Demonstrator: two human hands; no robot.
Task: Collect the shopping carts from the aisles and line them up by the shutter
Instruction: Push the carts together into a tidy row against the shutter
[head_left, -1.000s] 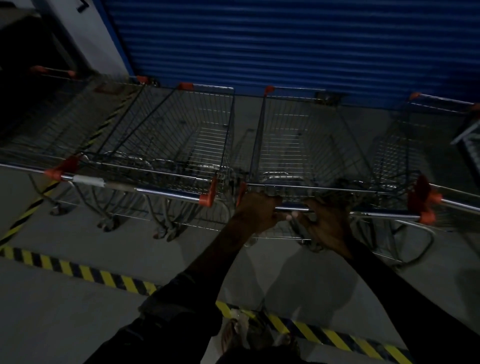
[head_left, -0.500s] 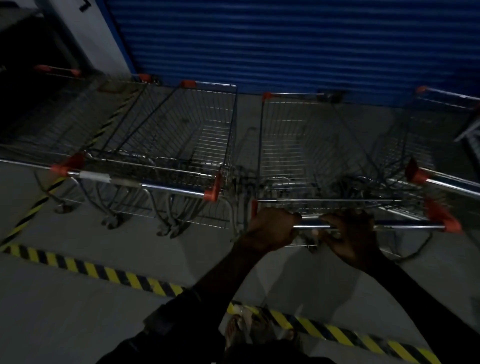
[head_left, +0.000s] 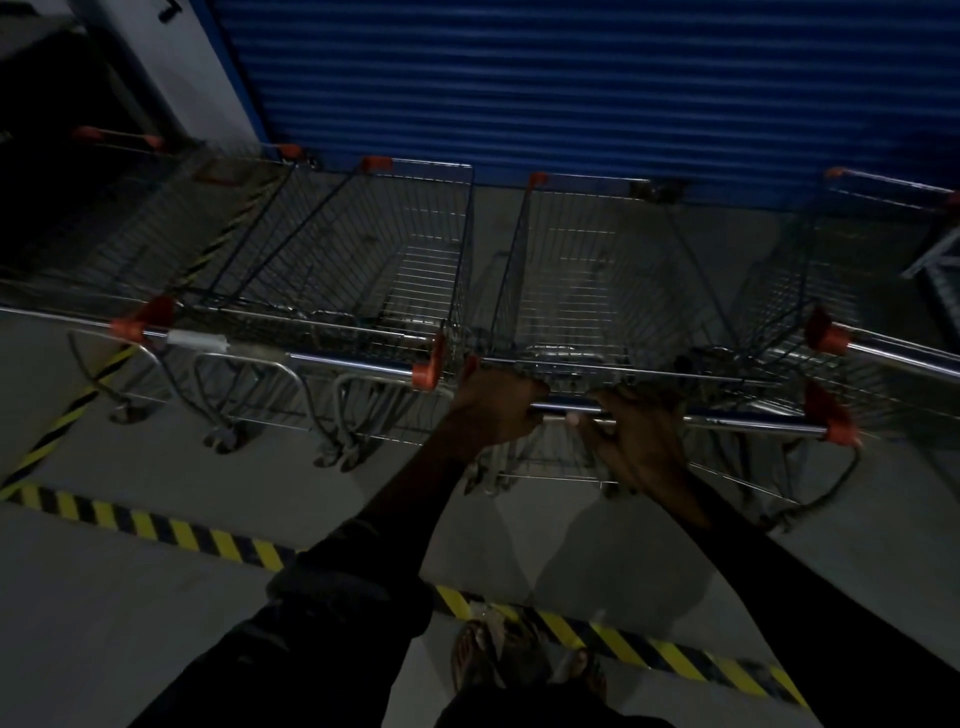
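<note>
A wire shopping cart (head_left: 597, 270) with orange corner caps stands in front of me, its nose close to the blue shutter (head_left: 571, 78). My left hand (head_left: 493, 405) grips the left part of its chrome handle bar (head_left: 748, 420). My right hand (head_left: 639, 436) grips the same bar just to the right. Another cart (head_left: 363, 260) stands parallel on the left, with further carts (head_left: 130, 234) nested beyond it. On the right stands one more cart (head_left: 831, 270), partly cut off by the frame.
Yellow-and-black hazard tape (head_left: 182, 535) crosses the grey floor behind the carts, under my feet (head_left: 519, 660). A second taped line (head_left: 67, 421) runs diagonally at the left. A white wall corner (head_left: 171, 67) stands left of the shutter.
The cart I hold was pulled back toward me half a second ago and has since rolled forward again to the shutter. Both hands stayed on the bar.
</note>
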